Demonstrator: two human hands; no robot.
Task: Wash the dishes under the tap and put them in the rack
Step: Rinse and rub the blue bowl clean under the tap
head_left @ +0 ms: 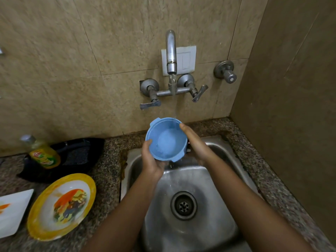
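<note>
A blue plastic bowl point(166, 140) is held over the steel sink point(209, 220), tilted toward me, with water in it. My left hand point(151, 160) grips its lower left rim and underside. My right hand point(194, 142) clasps its right side, thumb on the rim. The wall tap point(171, 51) is running and its stream falls onto the bowl's far edge. On the counter at the left lies a yellow-rimmed plate point(61, 206) with a colourful picture, and beside it a white square plate point(12, 211), partly cut off.
A yellow dish soap bottle point(42, 153) stands in front of a black tray point(78, 155) at the back left. Two tap levers point(199, 93) and a separate valve point(227, 73) stick out of the tiled wall. A side wall closes in on the right.
</note>
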